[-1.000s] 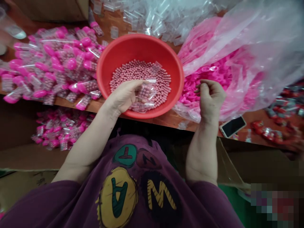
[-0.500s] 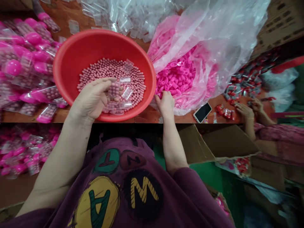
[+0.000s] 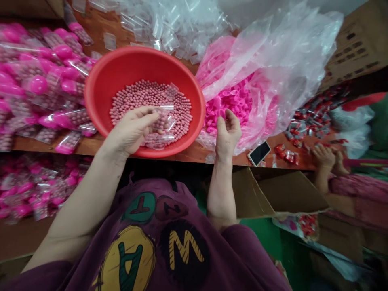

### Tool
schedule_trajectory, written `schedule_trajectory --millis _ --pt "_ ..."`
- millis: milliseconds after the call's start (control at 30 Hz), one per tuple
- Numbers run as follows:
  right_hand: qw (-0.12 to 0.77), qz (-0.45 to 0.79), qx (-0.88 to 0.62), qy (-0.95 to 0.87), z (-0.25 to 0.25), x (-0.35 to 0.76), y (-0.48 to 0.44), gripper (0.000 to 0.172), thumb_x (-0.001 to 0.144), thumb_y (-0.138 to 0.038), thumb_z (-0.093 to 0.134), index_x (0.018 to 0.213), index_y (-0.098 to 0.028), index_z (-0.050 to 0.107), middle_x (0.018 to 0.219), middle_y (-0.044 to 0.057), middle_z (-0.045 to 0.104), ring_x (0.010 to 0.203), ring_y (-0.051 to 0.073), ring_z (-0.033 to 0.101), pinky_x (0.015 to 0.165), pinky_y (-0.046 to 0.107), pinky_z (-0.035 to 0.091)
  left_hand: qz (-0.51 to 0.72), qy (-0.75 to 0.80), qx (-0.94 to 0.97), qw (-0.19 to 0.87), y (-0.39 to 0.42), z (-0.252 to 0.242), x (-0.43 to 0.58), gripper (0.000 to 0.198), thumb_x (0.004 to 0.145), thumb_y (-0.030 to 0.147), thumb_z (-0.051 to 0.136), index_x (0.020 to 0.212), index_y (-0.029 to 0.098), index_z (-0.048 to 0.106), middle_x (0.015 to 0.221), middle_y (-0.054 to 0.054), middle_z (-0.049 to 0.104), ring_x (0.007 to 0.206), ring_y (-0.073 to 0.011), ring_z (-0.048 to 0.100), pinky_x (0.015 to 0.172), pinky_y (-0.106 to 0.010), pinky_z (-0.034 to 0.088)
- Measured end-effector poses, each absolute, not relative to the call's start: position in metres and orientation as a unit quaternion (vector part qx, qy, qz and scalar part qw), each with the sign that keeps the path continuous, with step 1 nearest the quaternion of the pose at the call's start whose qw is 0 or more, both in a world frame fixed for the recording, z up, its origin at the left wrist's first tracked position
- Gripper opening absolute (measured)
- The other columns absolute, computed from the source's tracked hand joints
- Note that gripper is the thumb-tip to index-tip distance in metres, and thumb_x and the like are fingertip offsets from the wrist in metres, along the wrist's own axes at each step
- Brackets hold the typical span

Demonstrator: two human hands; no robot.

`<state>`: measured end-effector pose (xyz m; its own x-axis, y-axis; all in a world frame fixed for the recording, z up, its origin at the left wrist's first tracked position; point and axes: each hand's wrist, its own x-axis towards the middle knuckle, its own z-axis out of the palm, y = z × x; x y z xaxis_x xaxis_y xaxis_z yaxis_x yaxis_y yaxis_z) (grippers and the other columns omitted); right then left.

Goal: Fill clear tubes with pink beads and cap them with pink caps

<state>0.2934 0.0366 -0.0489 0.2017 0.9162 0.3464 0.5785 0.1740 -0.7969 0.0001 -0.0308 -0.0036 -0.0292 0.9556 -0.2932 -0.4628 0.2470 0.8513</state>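
Note:
A red plastic basin (image 3: pixel 100 87) on the wooden bench holds a heap of small pink balls (image 3: pixel 142 97). My left hand (image 3: pixel 133 129) hovers over the near side of the basin, fingers closed round a clear plastic tube (image 3: pixel 165 119) partly filled with balls. Other clear tubes lie in the basin beneath it. My right hand (image 3: pixel 227 131) sits just right of the basin at the mouth of a clear bag of bright pink caps (image 3: pixel 233 101). Its fingers are curled and pinched at the caps; what they hold is too small to make out.
Filled tubes with pink caps (image 3: pixel 45 81) are heaped left of the basin and on a lower shelf. Empty clear tubes (image 3: pixel 169 24) pile up behind. A phone (image 3: pixel 258 152) lies on the bench edge. Another person's hands (image 3: pixel 325 155) work among red packets at right. An open carton (image 3: pixel 281 190) stands below.
My right hand has risen from the bag's lower edge to the pink caps, fingers now curled upward. The left hand keeps its tube over the basin. The view shifted slightly right.

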Motion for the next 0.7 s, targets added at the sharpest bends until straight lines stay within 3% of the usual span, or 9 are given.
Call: schedule_trajectory --millis 167,367,533,700 --pt "0.432 0.251 -0.454 -0.738 0.003 0.206 0.011 0.028 0.106 -0.043 0.067 0.129 -0.029 0.075 0.126 0.010 0.069 0.117 0.029 0.070 0.112 0.053 0.063 0.523 0.401 0.291 0.693 -0.030 -0.010 -0.002 0.033 0.082 0.033 0.097 0.107 0.016 0.083 0.099 -0.007 0.083 0.091 -0.0185 0.079 0.086 -0.030 0.065" --pt "0.355 0.206 -0.399 -0.820 0.009 0.184 0.005 0.030 0.108 -0.030 0.058 0.132 -0.031 0.074 0.131 0.012 0.067 0.128 0.031 0.068 0.115 0.055 0.063 0.530 0.365 0.311 0.700 -0.026 -0.019 -0.001 0.029 0.084 0.035 0.097 0.099 0.016 0.081 0.095 -0.005 0.082 0.093 -0.0183 0.078 0.092 -0.030 0.062" --pt "0.365 0.197 -0.373 -0.830 0.010 0.191 0.001 0.027 0.110 -0.030 0.061 0.132 -0.031 0.076 0.131 0.011 0.072 0.129 0.030 0.071 0.117 0.056 0.062 0.549 0.370 0.296 0.689 -0.026 -0.020 0.000 0.024 0.089 0.030 0.094 0.104 0.016 0.081 0.094 -0.003 0.080 0.082 -0.0140 0.072 0.081 -0.026 0.058" --pt "0.456 0.213 -0.335 -0.796 -0.002 0.185 0.002 0.019 0.110 -0.033 0.068 0.126 -0.032 0.079 0.118 0.005 0.077 0.112 0.024 0.076 0.105 0.048 0.068 0.549 0.371 0.307 0.683 -0.027 -0.022 -0.001 0.028 0.092 0.037 0.093 0.103 0.013 0.081 0.094 -0.005 0.080 0.081 -0.0131 0.070 0.078 -0.024 0.055"
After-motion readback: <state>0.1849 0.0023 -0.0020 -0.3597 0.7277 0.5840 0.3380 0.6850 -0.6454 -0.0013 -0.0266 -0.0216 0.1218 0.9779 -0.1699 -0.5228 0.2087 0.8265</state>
